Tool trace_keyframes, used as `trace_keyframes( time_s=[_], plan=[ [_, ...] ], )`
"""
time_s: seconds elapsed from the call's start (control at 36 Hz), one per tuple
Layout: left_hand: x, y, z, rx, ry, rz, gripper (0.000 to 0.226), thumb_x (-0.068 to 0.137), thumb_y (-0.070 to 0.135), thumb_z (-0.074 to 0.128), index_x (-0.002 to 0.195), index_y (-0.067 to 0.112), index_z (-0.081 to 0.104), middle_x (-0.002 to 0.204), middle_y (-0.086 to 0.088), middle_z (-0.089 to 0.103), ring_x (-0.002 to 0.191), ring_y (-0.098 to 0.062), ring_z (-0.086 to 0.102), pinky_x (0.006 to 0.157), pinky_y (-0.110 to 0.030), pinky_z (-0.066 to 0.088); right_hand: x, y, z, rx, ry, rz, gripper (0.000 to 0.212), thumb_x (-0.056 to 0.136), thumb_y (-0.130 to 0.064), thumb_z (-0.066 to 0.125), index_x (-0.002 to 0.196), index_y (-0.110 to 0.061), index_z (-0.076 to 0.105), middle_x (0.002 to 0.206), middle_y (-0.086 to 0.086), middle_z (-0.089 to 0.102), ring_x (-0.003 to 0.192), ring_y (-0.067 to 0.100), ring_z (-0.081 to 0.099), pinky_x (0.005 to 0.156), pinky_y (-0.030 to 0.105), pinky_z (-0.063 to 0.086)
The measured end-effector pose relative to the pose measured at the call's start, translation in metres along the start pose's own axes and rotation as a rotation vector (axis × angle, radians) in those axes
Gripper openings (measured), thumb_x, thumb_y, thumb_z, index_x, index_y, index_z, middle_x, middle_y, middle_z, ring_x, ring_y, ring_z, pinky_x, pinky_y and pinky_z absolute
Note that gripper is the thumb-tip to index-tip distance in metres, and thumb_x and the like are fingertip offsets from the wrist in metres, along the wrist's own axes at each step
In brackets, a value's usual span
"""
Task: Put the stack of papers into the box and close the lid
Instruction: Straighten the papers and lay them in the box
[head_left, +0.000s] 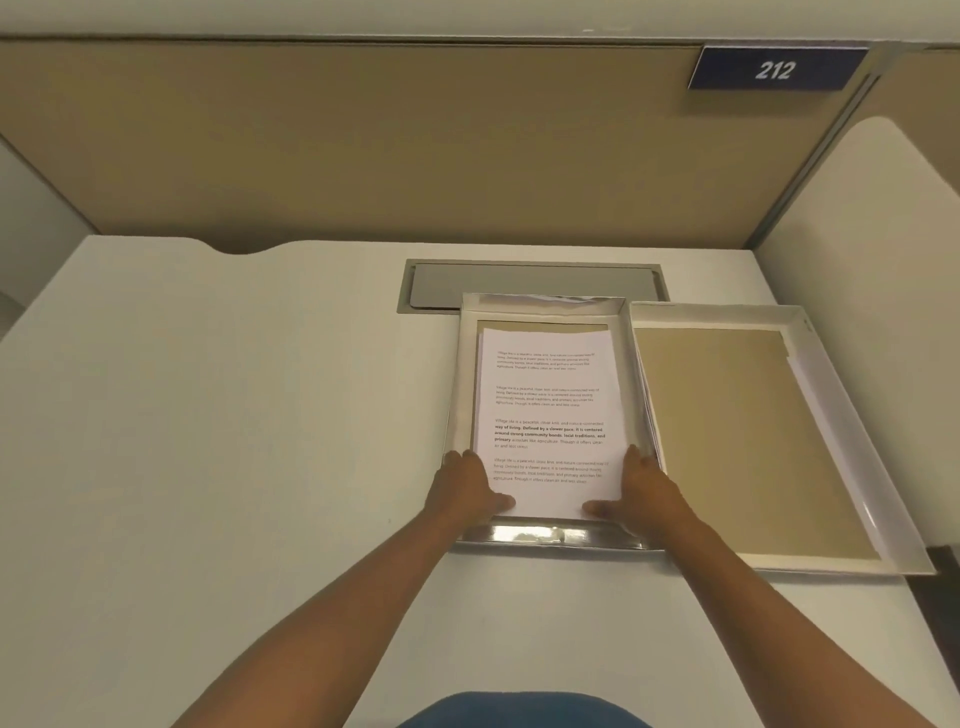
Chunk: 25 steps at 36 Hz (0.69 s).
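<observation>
A stack of white printed papers (548, 405) lies inside a shallow white box (460, 384) with silvery outer walls, near the middle of the desk. My left hand (467, 486) grips the stack's near left corner, thumb on top. My right hand (641, 491) grips the near right corner the same way. The near edge of the stack sits over the box's front wall. The box's lid (737, 441) lies upside down just to the right, its brown inside facing up, touching the box's right wall.
A white desk (234, 415) holds everything. A grey cable hatch (530, 283) is set into the desk behind the box. A tan partition (363, 145) with a blue "212" sign (776, 69) stands at the back. The lid reaches the desk's right edge.
</observation>
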<state>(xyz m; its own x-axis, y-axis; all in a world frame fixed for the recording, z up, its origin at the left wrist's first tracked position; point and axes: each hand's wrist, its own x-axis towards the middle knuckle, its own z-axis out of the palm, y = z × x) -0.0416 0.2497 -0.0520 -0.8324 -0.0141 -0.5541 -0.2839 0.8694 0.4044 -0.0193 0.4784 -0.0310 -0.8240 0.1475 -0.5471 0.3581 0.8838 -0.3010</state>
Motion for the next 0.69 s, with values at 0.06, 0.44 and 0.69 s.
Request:
trace_keyframes(
  time_s=[0.06,0.44,0.69],
  plan=[
    [0.001,-0.001,-0.002,-0.008,-0.031,-0.017,0.067,0.072,0.048,0.079,0.121,0.009,0.055,0.124,-0.011,0.052,0.102,-0.025,0.062,0.081,-0.029,0.052,-0.002,-0.003,0.003,-0.069,-0.037,-0.014,0.123,0.074,-0.048,0.078,0.153,0.001,-0.001,0.154,0.022,0.021,0.136,0.037,0.04,0.107,0.039,0.04],
    [-0.003,-0.009,-0.005,-0.027,0.0,0.062,0.049,0.066,0.036,0.073,0.109,0.012,0.067,0.113,-0.005,0.065,0.09,-0.021,0.067,0.076,-0.031,0.058,-0.009,0.001,0.009,-0.101,-0.009,-0.089,0.138,0.068,-0.048,0.082,0.15,0.005,-0.016,0.15,0.023,0.018,0.137,0.034,0.032,0.111,0.036,0.038],
    [-0.006,-0.009,0.002,0.119,-0.076,0.103,0.096,0.06,0.046,0.086,0.136,0.011,0.038,0.125,-0.006,0.041,0.104,-0.017,0.048,0.083,-0.024,0.046,-0.007,0.009,0.014,-0.087,0.031,-0.118,0.135,0.068,-0.046,0.082,0.151,0.003,-0.013,0.147,0.02,0.023,0.131,0.032,0.039,0.104,0.036,0.044]
  ],
)
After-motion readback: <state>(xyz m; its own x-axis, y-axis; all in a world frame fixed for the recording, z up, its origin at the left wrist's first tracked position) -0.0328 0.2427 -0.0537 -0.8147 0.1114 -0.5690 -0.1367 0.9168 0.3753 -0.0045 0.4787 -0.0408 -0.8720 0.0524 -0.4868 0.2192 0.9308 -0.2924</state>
